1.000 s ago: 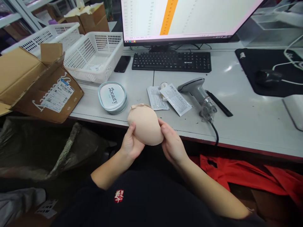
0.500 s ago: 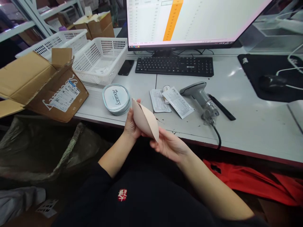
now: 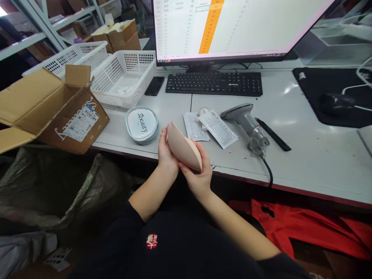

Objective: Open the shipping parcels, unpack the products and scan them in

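Between my two hands is a beige bra cup (image 3: 183, 148), tilted with its curved side toward me, above the front edge of the desk. My left hand (image 3: 168, 155) supports it from the left and below. My right hand (image 3: 200, 174) grips its right end, thumb in front and fingers behind. Left of the cup stands a round zip case (image 3: 142, 123) with "Sbeauty" on its lid. Beyond the cup lie two flat printed sachets (image 3: 219, 128) and a small white cylinder (image 3: 204, 111), partly covered by them.
A barcode scanner (image 3: 245, 124) and a black cutter-like tool (image 3: 273, 135) lie at right. Behind are a keyboard (image 3: 213, 83), a monitor (image 3: 241, 31) and a phone (image 3: 154, 86). An open carton (image 3: 78, 124) and white baskets (image 3: 124, 73) stand left. A mouse (image 3: 337, 104) rests on its pad.
The bra cup has turned and shifted slightly right and down. My right hand has moved from beneath its end to a grip with the thumb in front.
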Motion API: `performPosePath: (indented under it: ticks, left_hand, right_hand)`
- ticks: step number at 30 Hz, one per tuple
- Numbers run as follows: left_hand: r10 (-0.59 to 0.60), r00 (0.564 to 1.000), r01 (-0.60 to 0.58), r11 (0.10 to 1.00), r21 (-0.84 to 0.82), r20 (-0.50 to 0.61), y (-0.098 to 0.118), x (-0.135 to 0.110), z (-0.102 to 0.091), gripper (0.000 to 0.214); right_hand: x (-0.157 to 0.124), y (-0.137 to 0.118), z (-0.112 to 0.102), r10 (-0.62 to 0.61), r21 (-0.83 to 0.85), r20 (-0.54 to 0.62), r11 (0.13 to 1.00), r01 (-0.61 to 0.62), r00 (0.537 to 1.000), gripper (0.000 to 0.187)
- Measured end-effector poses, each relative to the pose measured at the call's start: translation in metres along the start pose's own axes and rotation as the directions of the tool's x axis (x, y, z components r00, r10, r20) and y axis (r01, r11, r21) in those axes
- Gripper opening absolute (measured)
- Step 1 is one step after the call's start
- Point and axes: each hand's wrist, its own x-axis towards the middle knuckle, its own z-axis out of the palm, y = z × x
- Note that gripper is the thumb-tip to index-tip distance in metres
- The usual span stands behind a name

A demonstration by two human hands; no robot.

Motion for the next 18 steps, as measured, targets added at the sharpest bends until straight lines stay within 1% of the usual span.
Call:
performPosePath:
  ticks: [2, 3, 4, 5, 6, 7, 8, 9, 10, 11, 12, 13, 14, 15, 16, 17, 18]
  left_hand:
    - [0.078, 0.997, -0.078, 0.997, -0.027, -0.02, -0.005, -0.001, 0.004, 0.047]
    - [0.161, 0.987, -0.161, 0.987, -0.022, -0.013, -0.005, -0.003, 0.006, 0.046]
    - [0.281, 0.959, -0.281, 0.959, 0.023, 0.03, -0.002, -0.007, 0.006, 0.047]
    - [0.42, 0.901, -0.43, 0.897, 0.1, 0.104, 0.005, -0.01, 0.005, 0.05]
    - [0.542, 0.812, -0.58, 0.787, 0.209, 0.215, 0.017, -0.012, 0.003, 0.053]
    - [0.616, 0.704, -0.71, 0.624, 0.328, 0.353, 0.034, -0.013, -0.001, 0.056]
    - [0.625, 0.597, -0.799, 0.41, 0.44, 0.503, 0.055, -0.01, -0.005, 0.058]
    - [0.531, 0.549, -0.819, 0.188, 0.542, 0.645, 0.078, -0.003, -0.008, 0.061]
    - [0.444, 0.528, -0.806, -0.007, 0.592, 0.724, 0.102, 0.007, -0.011, 0.061]
    - [0.342, 0.541, -0.767, -0.175, 0.618, 0.769, 0.124, 0.021, -0.014, 0.057]
    - [0.218, 0.567, -0.73, -0.313, 0.607, 0.794, 0.144, 0.037, -0.015, 0.046]
    - [0.077, 0.589, -0.715, -0.415, 0.563, 0.804, 0.159, 0.054, -0.016, 0.034]
    - [-0.055, 0.604, -0.711, -0.488, 0.506, 0.795, 0.17, 0.071, -0.016, 0.026]
    - [-0.15, 0.615, -0.704, -0.547, 0.453, 0.774, 0.176, 0.087, -0.016, 0.025]
    - [-0.219, 0.62, -0.699, -0.591, 0.403, 0.753, 0.179, 0.099, -0.016, 0.027]
    - [-0.254, 0.62, -0.69, -0.628, 0.36, 0.743, 0.178, 0.108, -0.016, 0.029]
    - [-0.257, 0.61, -0.678, -0.659, 0.326, 0.75, 0.177, 0.113, -0.017, 0.03]
  right_hand:
    - [0.006, 0.001, 0.003, 0.051, 0.096, -0.067, 0.994, -0.044, 0.996, 0.063]
    - [0.011, 0.001, 0.004, 0.082, 0.151, -0.095, 0.986, -0.067, 0.992, 0.06]
    - [0.018, 0.001, 0.003, 0.119, 0.21, -0.124, 0.973, -0.091, 0.985, 0.06]
    - [0.026, 0.0, 0.002, 0.159, 0.269, -0.149, 0.956, -0.115, 0.976, 0.061]
    - [0.034, -0.001, 0.001, 0.197, 0.322, -0.168, 0.937, -0.135, 0.966, 0.065]
    - [0.043, -0.002, -0.002, 0.224, 0.365, -0.18, 0.92, -0.147, 0.958, 0.068]
    - [0.052, -0.003, -0.004, 0.238, 0.394, -0.184, 0.907, -0.15, 0.954, 0.072]
    - [0.06, -0.004, -0.006, 0.239, 0.413, -0.181, 0.899, -0.147, 0.954, 0.074]
    - [0.067, -0.005, -0.008, 0.238, 0.431, -0.171, 0.891, -0.145, 0.956, 0.075]
    - [0.073, -0.005, -0.01, 0.244, 0.453, -0.15, 0.878, -0.152, 0.958, 0.076]
    - [0.077, -0.005, -0.01, 0.261, 0.478, -0.118, 0.86, -0.176, 0.958, 0.077]
    - [0.081, -0.005, -0.01, 0.29, 0.504, -0.075, 0.836, -0.215, 0.954, 0.08]
    - [0.083, -0.005, -0.009, 0.324, 0.527, -0.031, 0.809, -0.26, 0.946, 0.083]
    - [0.083, -0.005, -0.008, 0.358, 0.543, 0.012, 0.782, -0.307, 0.934, 0.085]
    - [0.083, -0.004, -0.007, 0.386, 0.551, 0.046, 0.759, -0.346, 0.921, 0.087]
    - [0.083, -0.003, -0.006, 0.407, 0.555, 0.069, 0.743, -0.374, 0.911, 0.087]
    - [0.081, -0.003, -0.006, 0.422, 0.556, 0.082, 0.732, -0.393, 0.903, 0.087]
